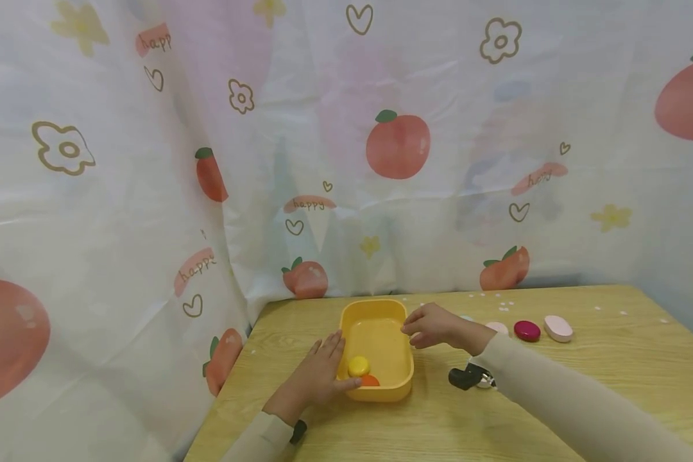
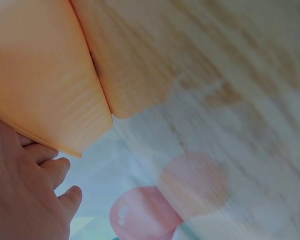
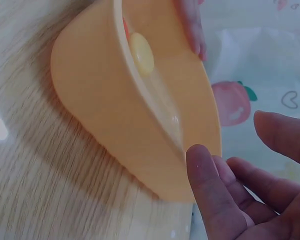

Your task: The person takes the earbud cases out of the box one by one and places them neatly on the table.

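Note:
A yellow plastic bin (image 1: pixel 388 350) stands on the table, holding a round yellow piece (image 1: pixel 359 366) and an orange piece (image 1: pixel 369 382) at its near end. My left hand (image 1: pixel 319 372) rests along the bin's left rim, fingers extended and thumb over the near left corner. Beside the opposite rim, my right hand (image 1: pixel 439 326) has loosely bent fingers and holds nothing. In the right wrist view its thumb (image 3: pixel 280 132) stands apart from the fingers, and one fingertip is right at the rim. The left wrist view shows the bin's outer wall (image 2: pixel 50 75) above the left fingers.
To the right on the wooden table (image 1: pixel 600 378) lie a dark pink oval piece (image 1: pixel 527 331) and a pale pink one (image 1: pixel 558 328). Another pale piece (image 1: pixel 498 328) is partly behind the right wrist. A fruit-patterned curtain (image 1: pixel 346 212) hangs behind and along the left.

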Tool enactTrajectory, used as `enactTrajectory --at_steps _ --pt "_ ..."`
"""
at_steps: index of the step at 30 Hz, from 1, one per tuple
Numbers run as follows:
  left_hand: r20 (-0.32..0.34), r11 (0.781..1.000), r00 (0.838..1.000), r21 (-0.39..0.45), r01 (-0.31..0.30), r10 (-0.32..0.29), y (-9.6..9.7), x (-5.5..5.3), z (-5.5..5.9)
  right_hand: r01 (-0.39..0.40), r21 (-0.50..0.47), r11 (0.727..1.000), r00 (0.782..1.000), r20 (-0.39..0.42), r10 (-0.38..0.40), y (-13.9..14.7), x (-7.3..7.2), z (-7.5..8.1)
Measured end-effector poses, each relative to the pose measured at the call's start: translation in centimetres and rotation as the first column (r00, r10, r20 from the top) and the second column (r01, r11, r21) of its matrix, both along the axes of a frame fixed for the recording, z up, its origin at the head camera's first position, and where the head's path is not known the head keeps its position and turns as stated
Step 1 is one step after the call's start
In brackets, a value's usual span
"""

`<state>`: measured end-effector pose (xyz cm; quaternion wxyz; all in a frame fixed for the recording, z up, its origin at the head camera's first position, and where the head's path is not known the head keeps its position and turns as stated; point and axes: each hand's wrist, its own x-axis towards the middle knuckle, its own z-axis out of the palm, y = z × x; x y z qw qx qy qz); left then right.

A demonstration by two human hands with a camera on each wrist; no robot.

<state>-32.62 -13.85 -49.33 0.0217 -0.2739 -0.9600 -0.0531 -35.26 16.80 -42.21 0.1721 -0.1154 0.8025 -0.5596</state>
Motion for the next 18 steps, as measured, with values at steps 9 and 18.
enactTrajectory --at_steps 9,18 --pt "-0.006 1.0 1.0 0.011 0.007 -0.007 0.0 0.2 0.0 0.017 -0.039 0.999 0.999 0.047 -0.016 -2.8 -0.6 -0.8" --pt "-0.004 1.0 1.0 0.003 0.003 -0.003 0.1 0.1 0.0 0.03 -0.09 0.995 0.996 0.083 -0.023 -4.4 -0.7 -1.3"
